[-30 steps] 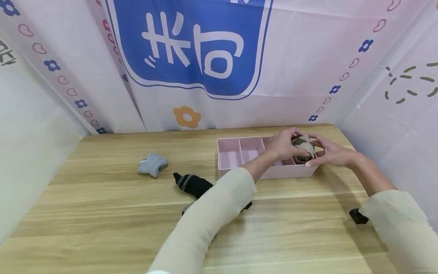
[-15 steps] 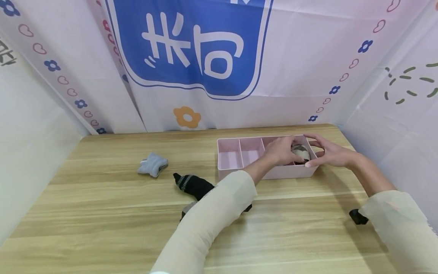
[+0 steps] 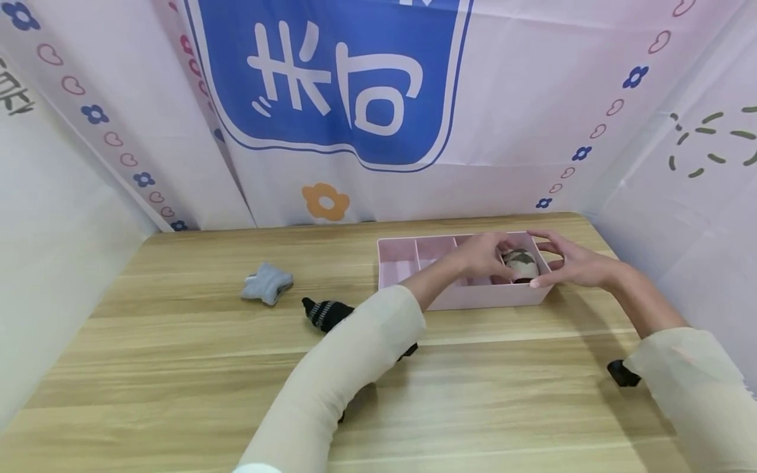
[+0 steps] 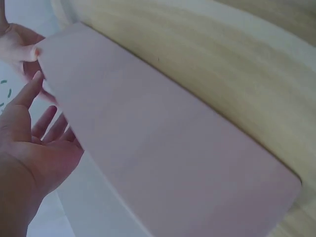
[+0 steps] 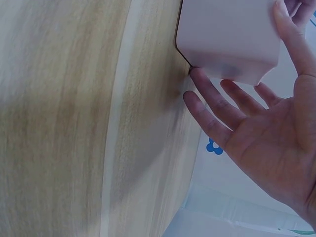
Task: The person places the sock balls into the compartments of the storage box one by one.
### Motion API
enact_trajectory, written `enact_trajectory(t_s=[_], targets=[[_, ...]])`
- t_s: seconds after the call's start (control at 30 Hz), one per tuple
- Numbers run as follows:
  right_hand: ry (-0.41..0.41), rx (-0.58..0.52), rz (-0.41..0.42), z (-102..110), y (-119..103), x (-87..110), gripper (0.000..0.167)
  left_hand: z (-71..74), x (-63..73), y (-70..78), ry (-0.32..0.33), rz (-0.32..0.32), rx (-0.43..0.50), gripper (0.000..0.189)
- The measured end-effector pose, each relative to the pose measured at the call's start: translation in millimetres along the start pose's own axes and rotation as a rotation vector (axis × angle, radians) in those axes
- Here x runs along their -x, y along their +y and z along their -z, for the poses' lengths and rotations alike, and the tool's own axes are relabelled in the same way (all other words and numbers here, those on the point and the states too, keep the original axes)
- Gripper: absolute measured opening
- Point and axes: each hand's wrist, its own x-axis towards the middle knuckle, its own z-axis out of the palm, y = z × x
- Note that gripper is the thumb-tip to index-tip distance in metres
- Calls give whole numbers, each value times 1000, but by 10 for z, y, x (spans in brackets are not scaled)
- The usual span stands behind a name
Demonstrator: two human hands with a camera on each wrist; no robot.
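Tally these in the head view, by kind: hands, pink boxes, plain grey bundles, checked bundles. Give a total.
Left hand and right hand: 2
Pink box: 1
Plain grey bundle: 1
Checked bundle: 1
Total: 5

In the head view, your left hand covers part of the pink box, and you cannot tell whether its fingertips touch the checked bundle. The near wall hides that bundle's base. Your left sleeve covers part of the striped black bundle and leaves only bits of a black piece and a dark scrap, both too small to name. Your right sleeve partly hides a black object. In the left wrist view, the bottom edge cuts off the box; in the right wrist view, the right edge crops your right hand.
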Motion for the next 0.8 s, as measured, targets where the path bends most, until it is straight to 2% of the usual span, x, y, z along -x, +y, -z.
enact_trajectory(t_s=[0.17,0.33,0.5,0.67,0.8], targets=[[1,8,-3,9,3,13,101,126,85,48,-35,-67,14,61],[4,6,14,15,7,21,99,219,192,159,-42,-153,-34,61],[0,4,14,10,5,10,99,326,371,228,-55,-186,-29,63],[11,7,2,9,8,7,100,466,576,152,-12,-164,-68,64],[15,13,2,2,9,1,101,584,736,32,18,-124,-91,63]])
